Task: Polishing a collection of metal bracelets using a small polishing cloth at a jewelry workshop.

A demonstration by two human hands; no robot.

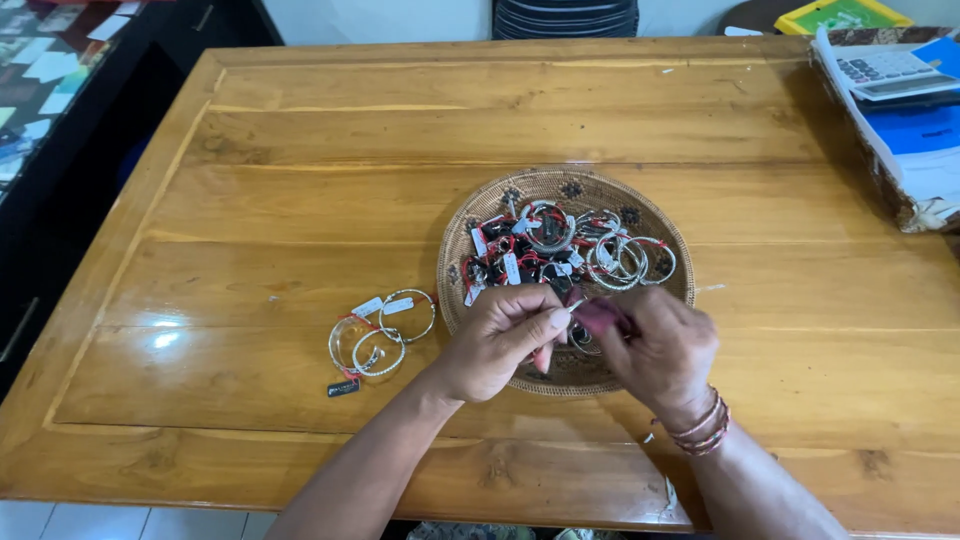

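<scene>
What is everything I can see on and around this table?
Table: one, golden-brown wood, fills most of the view.
Basket tray: one, round woven tan, middle of the table.
Bangles in tray: many, silver with red ties and white tags, heaped in the tray.
Bangles on table: about three, silver with tags, left of the tray.
Calculator: one, grey, on blue and white papers at the far right corner.
Green box: one, top right edge.
Wrist bands: a few, reddish, on the right wrist.
Left hand: pinching a small tag over the tray's near edge.
Right hand: holding a small dark red item, meeting the left hand.
</scene>
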